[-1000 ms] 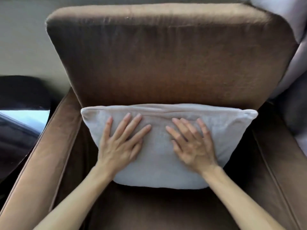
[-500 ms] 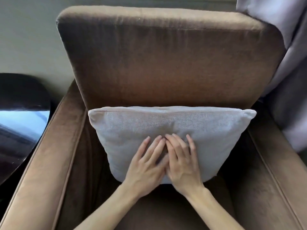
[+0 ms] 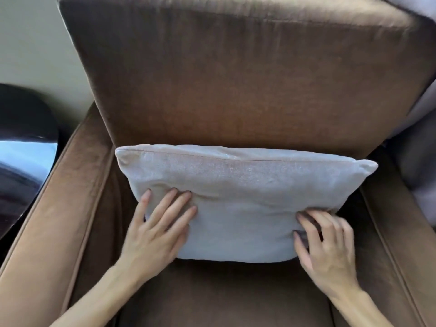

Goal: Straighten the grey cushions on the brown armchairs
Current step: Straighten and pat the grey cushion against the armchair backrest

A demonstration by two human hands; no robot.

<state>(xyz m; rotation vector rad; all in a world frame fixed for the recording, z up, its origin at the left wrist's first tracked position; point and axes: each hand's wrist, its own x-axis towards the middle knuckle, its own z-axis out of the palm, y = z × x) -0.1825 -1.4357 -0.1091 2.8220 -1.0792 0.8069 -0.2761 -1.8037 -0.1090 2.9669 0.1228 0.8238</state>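
A grey cushion (image 3: 243,197) leans upright against the backrest of the brown armchair (image 3: 236,79), its lower edge on the seat. My left hand (image 3: 158,230) lies flat on the cushion's lower left part, fingers spread. My right hand (image 3: 328,246) rests on the cushion's lower right edge with the fingers curled against the fabric; a true grip cannot be made out. Both hands are blurred by motion.
The armrests (image 3: 54,220) flank the seat on both sides. A dark glossy round table (image 3: 21,147) stands to the left of the chair. Grey curtain fabric (image 3: 415,147) hangs at the right behind the armrest. A pale wall lies behind.
Both hands slid apart from the cushion's lower middle to its lower left and lower right. The view has moved closer to the chair.
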